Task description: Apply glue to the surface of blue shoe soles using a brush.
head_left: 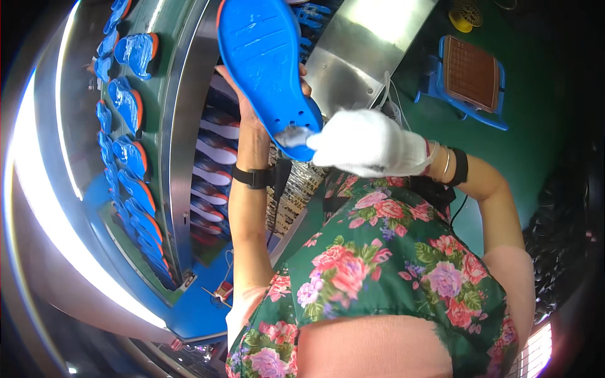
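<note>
My left hand [247, 104] holds a blue shoe sole [261, 60] from below and along its edges, fingers showing at its right side. The sole has shallow grooves, glossy wet-looking patches and small holes near its lower end. My right hand [372, 143], in a white knitted glove, is closed around what looks like a brush [293, 136]. The brush's pale, blurred tip touches the lower end of the sole. Its handle is hidden by the glove.
At left, several glossy blue soles with orange edges [129, 104] lie on a green conveyor belt [165, 19] with a metal side rail. Below it, several pale-lined pieces [211, 173] sit on a rack. At right stands a blue stool with a brown woven seat [472, 72].
</note>
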Demonstrator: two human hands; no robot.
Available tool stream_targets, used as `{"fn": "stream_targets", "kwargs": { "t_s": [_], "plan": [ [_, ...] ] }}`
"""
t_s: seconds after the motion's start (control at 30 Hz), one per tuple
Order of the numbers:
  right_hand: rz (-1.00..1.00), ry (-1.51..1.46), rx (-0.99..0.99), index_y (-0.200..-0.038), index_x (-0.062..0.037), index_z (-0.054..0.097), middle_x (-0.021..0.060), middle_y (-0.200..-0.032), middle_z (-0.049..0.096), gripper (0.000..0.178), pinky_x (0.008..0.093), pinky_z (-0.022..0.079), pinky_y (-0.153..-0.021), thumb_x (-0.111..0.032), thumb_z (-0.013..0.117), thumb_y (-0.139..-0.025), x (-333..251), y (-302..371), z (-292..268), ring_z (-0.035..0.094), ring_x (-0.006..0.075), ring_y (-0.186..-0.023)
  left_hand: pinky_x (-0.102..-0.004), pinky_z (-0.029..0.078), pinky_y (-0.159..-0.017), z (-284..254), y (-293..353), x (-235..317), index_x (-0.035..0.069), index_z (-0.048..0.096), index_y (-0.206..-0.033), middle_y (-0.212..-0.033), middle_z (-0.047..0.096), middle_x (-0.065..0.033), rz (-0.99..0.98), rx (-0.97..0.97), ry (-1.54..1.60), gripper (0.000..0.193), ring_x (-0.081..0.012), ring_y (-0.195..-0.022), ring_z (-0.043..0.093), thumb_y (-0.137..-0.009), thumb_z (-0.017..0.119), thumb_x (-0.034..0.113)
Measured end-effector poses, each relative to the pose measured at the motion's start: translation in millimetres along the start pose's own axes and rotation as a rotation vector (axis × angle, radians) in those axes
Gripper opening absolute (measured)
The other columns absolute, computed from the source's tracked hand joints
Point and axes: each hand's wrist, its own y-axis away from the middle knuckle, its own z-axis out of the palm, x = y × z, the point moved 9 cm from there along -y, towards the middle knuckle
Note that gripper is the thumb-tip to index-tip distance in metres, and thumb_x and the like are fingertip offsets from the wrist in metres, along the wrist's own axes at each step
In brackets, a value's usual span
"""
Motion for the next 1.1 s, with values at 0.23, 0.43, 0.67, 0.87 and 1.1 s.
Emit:
{"fn": "stream_targets", "kwargs": {
  "t_s": [0.23, 0.43, 0.67, 0.87, 1.1],
  "plan": [
    [0.093, -0.221, 0.092, -0.091, -0.0101, 0.076, 0.0069, -0.094, 0.075, 0.016, 0.0334, 0.055, -0.069, -0.006, 0.082, -0.077, 18.1, -17.2, -10.8, 0.069, 0.0232, -0.079, -0.0533, 0.061, -0.07, 1.3, -3.4, 3.4, 0.0, 0.044, -0.144, -0.115, 0.064, -0.0269, -0.232, -0.016, -0.08, 0.129, -0.04, -0.087, 0.069, -0.067, 0.025, 0.101],
    [0.74, -0.779, 0.201, -0.092, 0.0006, 0.076, 0.0112, -0.097, 0.075, 0.011, 0.0318, 0.056, -0.081, 0.0, 0.077, -0.081, 60.7, 3.2, -16.0, 0.072, 0.019, -0.09, -0.0536, 0.057, -0.074, -43.2, 15.7, -18.6, 0.006, 0.051, -0.141, -0.109, 0.067, -0.025, -0.221, 0.33, 0.052, 0.122, -0.0389, -0.09, 0.068, -0.067, 0.032, 0.101],
    [0.486, -0.298, 0.337, -0.101, -0.0057, 0.077, 0.0109, -0.097, 0.075, 0.016, 0.0324, 0.058, -0.078, -0.008, 0.076, -0.085, 68.6, -7.5, -51.9, 0.072, 0.0203, -0.09, -0.0488, 0.04, -0.113, -61.2, 40.9, -63.0, 0.006, 0.042, -0.149, -0.146, 0.052, -0.0154, 0.011, 0.281, 0.044, 0.061, -0.031, -0.132, 0.051, -0.104, 0.044, 0.047],
    [0.383, -0.157, 0.191, -0.096, -0.0044, 0.077, 0.0128, -0.093, 0.075, 0.017, 0.0388, 0.056, -0.081, -0.007, 0.076, -0.079, 48.7, -22.6, -67.6, 0.071, 0.0281, -0.088, -0.0542, 0.055, -0.098, -60.9, 57.2, -64.3, 0.004, 0.049, -0.142, -0.135, 0.061, -0.0172, -0.198, 0.478, -0.566, 0.05, -0.0398, -0.117, 0.062, -0.105, 0.047, 0.038],
    [0.294, -0.055, 0.266, -0.096, -0.0059, 0.077, 0.0091, -0.094, 0.076, 0.018, 0.0366, 0.058, -0.077, -0.006, 0.078, -0.078, 36.1, -9.7, -75.1, 0.072, 0.0257, -0.085, -0.0703, 0.043, -0.101, -25.5, 53.6, -63.5, 0.003, 0.047, -0.144, -0.133, 0.06, -0.0208, 0.079, 0.356, 0.179, 0.086, -0.0432, -0.115, 0.062, -0.092, 0.048, 0.071]
  ]
}}
